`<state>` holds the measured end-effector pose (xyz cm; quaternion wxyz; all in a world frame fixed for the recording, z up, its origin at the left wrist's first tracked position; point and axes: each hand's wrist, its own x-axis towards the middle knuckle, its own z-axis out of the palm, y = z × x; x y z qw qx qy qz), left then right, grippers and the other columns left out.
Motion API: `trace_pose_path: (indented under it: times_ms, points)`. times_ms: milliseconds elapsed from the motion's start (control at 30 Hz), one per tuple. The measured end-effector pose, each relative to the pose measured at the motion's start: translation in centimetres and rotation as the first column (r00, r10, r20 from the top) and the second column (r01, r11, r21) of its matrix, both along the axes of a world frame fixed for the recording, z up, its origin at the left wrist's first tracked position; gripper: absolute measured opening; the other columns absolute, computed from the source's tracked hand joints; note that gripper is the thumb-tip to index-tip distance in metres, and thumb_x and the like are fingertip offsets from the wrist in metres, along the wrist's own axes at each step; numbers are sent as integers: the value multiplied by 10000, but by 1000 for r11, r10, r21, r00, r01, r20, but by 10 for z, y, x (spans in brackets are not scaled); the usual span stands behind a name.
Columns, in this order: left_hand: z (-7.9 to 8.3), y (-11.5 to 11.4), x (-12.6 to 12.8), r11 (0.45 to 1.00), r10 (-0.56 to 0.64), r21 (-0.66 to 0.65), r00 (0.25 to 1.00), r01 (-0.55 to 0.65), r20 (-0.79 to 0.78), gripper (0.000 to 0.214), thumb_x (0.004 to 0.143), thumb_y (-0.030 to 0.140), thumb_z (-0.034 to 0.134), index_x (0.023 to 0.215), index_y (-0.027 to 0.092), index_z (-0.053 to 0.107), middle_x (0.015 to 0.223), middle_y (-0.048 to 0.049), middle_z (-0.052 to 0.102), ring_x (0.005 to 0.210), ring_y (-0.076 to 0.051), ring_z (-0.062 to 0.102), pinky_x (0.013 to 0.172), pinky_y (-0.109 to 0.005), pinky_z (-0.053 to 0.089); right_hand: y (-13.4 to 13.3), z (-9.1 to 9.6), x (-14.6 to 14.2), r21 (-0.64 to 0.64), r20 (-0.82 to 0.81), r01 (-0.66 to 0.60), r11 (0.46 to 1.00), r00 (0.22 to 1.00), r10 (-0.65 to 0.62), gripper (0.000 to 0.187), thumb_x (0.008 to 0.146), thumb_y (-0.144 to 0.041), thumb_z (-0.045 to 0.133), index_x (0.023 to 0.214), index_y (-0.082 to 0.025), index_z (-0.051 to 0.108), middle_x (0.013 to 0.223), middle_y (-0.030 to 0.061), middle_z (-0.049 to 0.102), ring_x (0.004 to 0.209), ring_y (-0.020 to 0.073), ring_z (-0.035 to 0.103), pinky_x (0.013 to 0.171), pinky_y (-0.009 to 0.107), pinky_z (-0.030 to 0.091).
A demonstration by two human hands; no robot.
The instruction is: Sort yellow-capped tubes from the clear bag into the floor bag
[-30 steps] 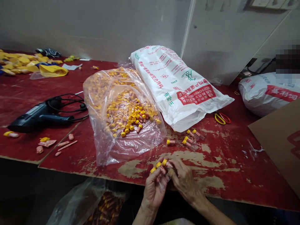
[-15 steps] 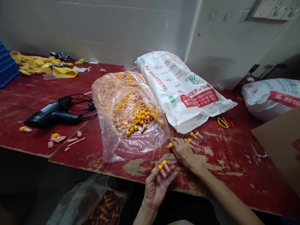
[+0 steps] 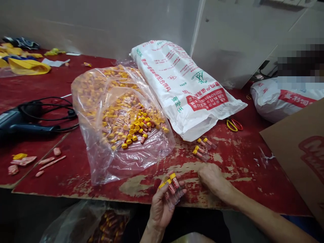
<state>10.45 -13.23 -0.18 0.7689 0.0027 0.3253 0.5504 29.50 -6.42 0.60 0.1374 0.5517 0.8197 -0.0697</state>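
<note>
My left hand [image 3: 162,206] is curled around a bunch of small clear tubes with yellow caps [image 3: 172,185], held upright at the table's front edge. My right hand [image 3: 214,180] rests knuckles-up on the worn red table [image 3: 240,168] just right of it, fingers bent inward; whether it holds anything is hidden. A few more yellow-capped tubes [image 3: 202,148] lie loose on the table a little beyond my right hand. An open clear plastic bag [image 3: 121,125] full of the same tubes lies to the left.
A printed white sack [image 3: 182,87] lies behind the loose tubes, another sack [image 3: 280,99] at far right. Yellow-red scissors [image 3: 234,125], a brown cardboard sheet [image 3: 301,145], a black heat gun [image 3: 17,123] with cord, and scraps [image 3: 27,162] sit around. A bag of tubes [image 3: 108,226] hangs below the edge.
My right hand reached out to a loose tube on the table, then drew back toward my left hand. The single tube left of the loose group is gone. The camera view shifted.
</note>
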Motion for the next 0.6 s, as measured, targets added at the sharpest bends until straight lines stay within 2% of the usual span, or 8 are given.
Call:
trace_pose_path:
  times_ms: [167,233,300,367,433,500,533,600]
  points:
    - [0,7,5,998,18,-64,1000,-18,-10,422,778,119,600,1195,137,543,1101,-164,654,950,-292,652,861,-478,529,4,-7,7,4,-24,79,997,997,-78,264,722,27,474,658,-128,678,674,111,671,592,192,598,511,273,328]
    - [1,8,7,998,17,-68,1000,-18,-13,432,777,107,602,1202,134,530,1102,-168,653,969,-292,647,868,-480,525,1,-6,14,16,-38,92,996,995,-91,222,773,-38,491,678,-138,665,692,94,670,610,188,600,529,268,348]
    - [2,5,8,998,18,-57,1000,-19,-17,431,779,110,611,1200,141,527,1099,-162,655,987,-288,641,869,-477,525,-6,-7,17,35,-187,135,990,974,-126,259,874,-154,437,708,-155,636,705,66,661,633,176,599,571,263,384]
    - [2,1,9,999,23,-32,1000,-24,-18,411,778,139,633,1177,146,539,1092,-156,658,998,-289,637,856,-471,531,-19,-8,10,29,-483,231,972,855,-189,345,946,-252,326,766,-171,608,723,40,651,663,164,602,630,262,421]
    - [1,-2,11,1000,28,0,1000,-28,-5,390,765,182,668,1139,152,563,1085,-150,661,1005,-293,633,829,-457,544,-36,-7,-8,-40,-753,317,948,614,-237,352,968,-313,287,873,-182,599,780,35,657,708,160,614,673,262,452]
    - [-1,-2,13,998,57,19,998,-58,27,383,733,194,710,1096,163,592,1054,-119,676,971,-259,646,809,-396,556,-52,-1,-34,-56,-861,311,949,466,-204,308,971,-352,320,1008,-197,584,898,47,663,795,163,621,716,262,475]
    - [-3,-2,14,997,79,12,996,-80,43,383,713,181,727,1076,170,607,1028,-97,686,937,-227,656,802,-347,558,-59,3,-47,-3,-876,283,959,461,-139,292,970,-347,335,1035,-199,578,942,57,655,831,169,613,736,270,480]
    - [-7,-1,15,991,131,-18,989,-130,66,393,682,140,744,1056,182,628,973,-58,702,881,-174,666,793,-258,548,-67,9,-67,192,-832,192,963,552,56,274,962,-313,352,1044,-183,579,979,83,636,873,197,587,760,309,481]
